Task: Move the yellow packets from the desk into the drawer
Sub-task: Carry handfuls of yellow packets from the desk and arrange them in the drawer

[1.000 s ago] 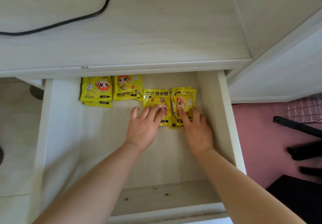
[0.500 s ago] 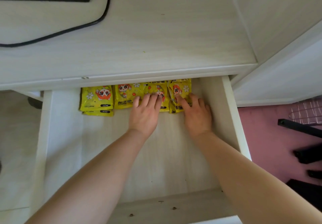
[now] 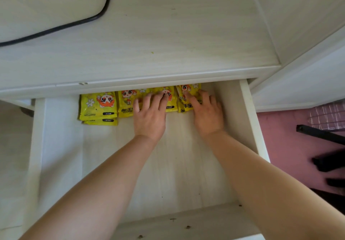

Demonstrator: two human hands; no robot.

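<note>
Left hand and right hand have pushed yellow packets deeper into drawer.

Drawer with yellow packets

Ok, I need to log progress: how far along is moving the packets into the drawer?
Done: the packets lie in a row at the back of the drawer; none shows on the visible desk. In hand: the left hand and right hand press flat on the right-side ones. Left: likely just letting go.
</note>
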